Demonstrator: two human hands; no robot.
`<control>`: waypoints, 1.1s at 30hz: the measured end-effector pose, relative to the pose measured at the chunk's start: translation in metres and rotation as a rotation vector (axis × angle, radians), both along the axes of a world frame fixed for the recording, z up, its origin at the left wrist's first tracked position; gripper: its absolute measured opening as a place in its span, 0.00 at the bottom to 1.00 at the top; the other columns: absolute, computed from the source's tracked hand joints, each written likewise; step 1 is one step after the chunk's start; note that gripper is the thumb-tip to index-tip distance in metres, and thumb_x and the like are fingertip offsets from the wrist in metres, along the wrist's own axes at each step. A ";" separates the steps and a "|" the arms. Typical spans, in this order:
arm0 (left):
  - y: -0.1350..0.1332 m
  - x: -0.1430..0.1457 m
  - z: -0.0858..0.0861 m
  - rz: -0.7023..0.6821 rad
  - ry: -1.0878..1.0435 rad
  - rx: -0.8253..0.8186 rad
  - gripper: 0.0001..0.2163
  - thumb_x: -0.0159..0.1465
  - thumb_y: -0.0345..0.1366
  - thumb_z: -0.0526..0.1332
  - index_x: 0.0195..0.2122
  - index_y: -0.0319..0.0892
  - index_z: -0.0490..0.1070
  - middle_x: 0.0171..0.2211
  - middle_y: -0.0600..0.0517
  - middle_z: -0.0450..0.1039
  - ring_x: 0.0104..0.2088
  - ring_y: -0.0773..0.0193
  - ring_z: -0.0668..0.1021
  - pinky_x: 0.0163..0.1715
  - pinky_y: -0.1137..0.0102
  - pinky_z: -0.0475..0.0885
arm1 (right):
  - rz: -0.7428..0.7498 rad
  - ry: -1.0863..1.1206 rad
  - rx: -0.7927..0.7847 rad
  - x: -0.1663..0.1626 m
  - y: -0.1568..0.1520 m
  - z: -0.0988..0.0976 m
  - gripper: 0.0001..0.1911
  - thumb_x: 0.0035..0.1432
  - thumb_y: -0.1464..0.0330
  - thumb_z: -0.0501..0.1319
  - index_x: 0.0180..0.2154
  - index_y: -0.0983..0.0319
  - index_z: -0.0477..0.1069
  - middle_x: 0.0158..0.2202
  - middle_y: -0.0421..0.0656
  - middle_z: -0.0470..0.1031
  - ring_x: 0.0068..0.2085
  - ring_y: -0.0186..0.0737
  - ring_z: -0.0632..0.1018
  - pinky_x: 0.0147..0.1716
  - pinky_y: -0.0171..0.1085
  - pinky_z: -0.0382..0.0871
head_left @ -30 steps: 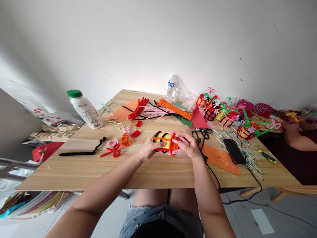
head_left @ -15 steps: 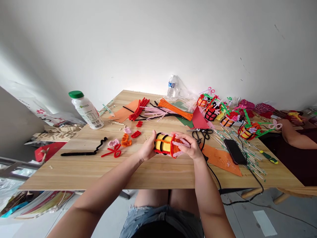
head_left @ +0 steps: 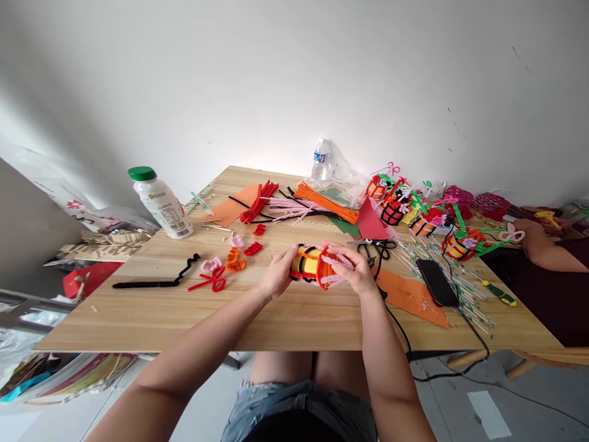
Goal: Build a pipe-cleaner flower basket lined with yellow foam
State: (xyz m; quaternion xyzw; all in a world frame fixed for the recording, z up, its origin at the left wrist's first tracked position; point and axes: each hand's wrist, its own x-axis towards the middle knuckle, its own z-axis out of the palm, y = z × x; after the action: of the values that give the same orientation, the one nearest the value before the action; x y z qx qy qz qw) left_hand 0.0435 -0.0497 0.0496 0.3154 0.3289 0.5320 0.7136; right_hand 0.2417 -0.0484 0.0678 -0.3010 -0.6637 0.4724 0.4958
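Note:
A small yellow pipe-cleaner cylinder (head_left: 311, 264) lies on its side between my hands, just above the table. Black bands and red strips cross its yellow wall, and an orange end with pink strips faces right. My left hand (head_left: 280, 273) grips the left end, thumb on top. Around the orange end curl the fingers of my right hand (head_left: 356, 270). To the left lie an orange pipe-cleaner coil (head_left: 235, 260), a pink coil (head_left: 211, 264), a red looped pipe cleaner (head_left: 212, 280) and a bent black one (head_left: 151, 284).
Bundles of red (head_left: 259, 202) and orange pipe cleaners (head_left: 326, 202) lie behind my hands. A white bottle (head_left: 162, 205) stands left. On the right are scissors (head_left: 376, 245), a phone (head_left: 436, 282), a screwdriver (head_left: 499, 292), several flower-topped pieces (head_left: 460, 244) and another person's arm (head_left: 550, 248).
The cylinder has rolled slightly in my hands, and its black bands show at a different angle. My left thumb has shifted a little to the right along the top.

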 end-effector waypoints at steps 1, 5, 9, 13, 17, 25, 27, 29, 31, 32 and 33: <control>-0.001 0.001 -0.002 -0.018 0.008 0.010 0.18 0.60 0.48 0.62 0.42 0.38 0.75 0.26 0.50 0.78 0.19 0.66 0.76 0.19 0.74 0.70 | -0.003 -0.009 -0.008 0.001 0.001 0.000 0.17 0.50 0.58 0.69 0.43 0.56 0.77 0.55 0.45 0.73 0.59 0.51 0.70 0.61 0.56 0.59; 0.000 0.003 -0.008 -0.042 -0.001 0.031 0.19 0.61 0.50 0.61 0.42 0.39 0.74 0.28 0.50 0.78 0.20 0.66 0.76 0.20 0.73 0.72 | 0.009 -0.058 -0.017 0.002 0.001 -0.001 0.17 0.52 0.59 0.68 0.45 0.55 0.77 0.55 0.45 0.73 0.60 0.51 0.69 0.62 0.57 0.57; 0.001 0.003 -0.008 -0.096 -0.049 -0.004 0.19 0.62 0.50 0.59 0.43 0.38 0.74 0.31 0.47 0.79 0.25 0.62 0.80 0.22 0.72 0.74 | -0.002 -0.035 -0.043 0.001 0.002 -0.003 0.17 0.53 0.59 0.67 0.45 0.55 0.76 0.55 0.44 0.73 0.60 0.50 0.69 0.62 0.57 0.57; 0.003 0.000 -0.006 -0.157 -0.136 -0.127 0.20 0.65 0.50 0.56 0.43 0.36 0.74 0.36 0.42 0.80 0.31 0.56 0.82 0.28 0.66 0.77 | -0.080 0.086 -0.046 -0.004 0.004 -0.006 0.19 0.55 0.53 0.64 0.44 0.55 0.76 0.55 0.44 0.73 0.59 0.50 0.70 0.61 0.55 0.60; 0.007 -0.004 -0.007 -0.288 -0.279 -0.199 0.23 0.66 0.52 0.52 0.49 0.36 0.71 0.42 0.39 0.78 0.39 0.51 0.82 0.39 0.59 0.76 | -0.099 0.093 0.002 -0.010 0.001 -0.001 0.23 0.56 0.51 0.62 0.49 0.54 0.72 0.57 0.45 0.71 0.59 0.49 0.70 0.60 0.49 0.62; 0.011 -0.010 -0.015 -0.496 -0.332 -0.236 0.27 0.68 0.50 0.48 0.61 0.38 0.59 0.46 0.36 0.76 0.42 0.49 0.81 0.41 0.58 0.75 | -0.256 -0.081 0.075 -0.014 -0.001 -0.001 0.18 0.63 0.55 0.56 0.50 0.55 0.69 0.54 0.44 0.73 0.57 0.43 0.71 0.57 0.43 0.64; 0.012 -0.010 -0.018 -0.502 -0.338 -0.239 0.27 0.68 0.49 0.49 0.62 0.37 0.57 0.48 0.36 0.75 0.43 0.49 0.81 0.44 0.58 0.74 | -0.272 -0.085 0.076 -0.014 0.001 -0.004 0.18 0.63 0.54 0.56 0.50 0.55 0.68 0.53 0.44 0.74 0.56 0.43 0.72 0.57 0.43 0.65; 0.014 -0.009 -0.022 -0.497 -0.337 -0.238 0.27 0.68 0.49 0.50 0.62 0.36 0.58 0.49 0.36 0.74 0.44 0.50 0.80 0.45 0.58 0.73 | -0.288 -0.083 0.071 -0.014 0.002 -0.006 0.18 0.62 0.54 0.56 0.49 0.55 0.69 0.52 0.44 0.74 0.55 0.44 0.73 0.55 0.43 0.67; 0.014 -0.007 -0.025 -0.484 -0.331 -0.229 0.27 0.67 0.50 0.50 0.60 0.36 0.60 0.49 0.36 0.74 0.45 0.50 0.80 0.46 0.58 0.73 | -0.317 -0.087 0.063 -0.014 0.002 -0.007 0.18 0.61 0.53 0.56 0.48 0.55 0.70 0.51 0.44 0.75 0.53 0.44 0.74 0.54 0.43 0.68; 0.015 -0.006 -0.026 -0.473 -0.324 -0.228 0.27 0.67 0.51 0.50 0.59 0.36 0.61 0.49 0.36 0.74 0.46 0.49 0.80 0.47 0.58 0.73 | -0.335 -0.089 0.060 -0.015 0.002 -0.007 0.18 0.61 0.53 0.57 0.47 0.56 0.70 0.50 0.44 0.76 0.53 0.44 0.74 0.53 0.43 0.68; 0.015 -0.005 -0.028 -0.457 -0.311 -0.231 0.27 0.67 0.52 0.49 0.58 0.36 0.63 0.49 0.36 0.75 0.46 0.49 0.79 0.47 0.58 0.73 | -0.353 -0.091 0.058 -0.015 0.002 -0.007 0.18 0.61 0.53 0.57 0.47 0.56 0.71 0.49 0.45 0.76 0.52 0.44 0.75 0.53 0.43 0.68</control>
State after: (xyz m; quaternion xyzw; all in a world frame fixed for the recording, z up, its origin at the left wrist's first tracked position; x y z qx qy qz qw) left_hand 0.0385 -0.0343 0.0219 0.2126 0.1945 0.3585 0.8879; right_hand 0.2270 -0.0461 0.0612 -0.4193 -0.6356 0.3445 0.5491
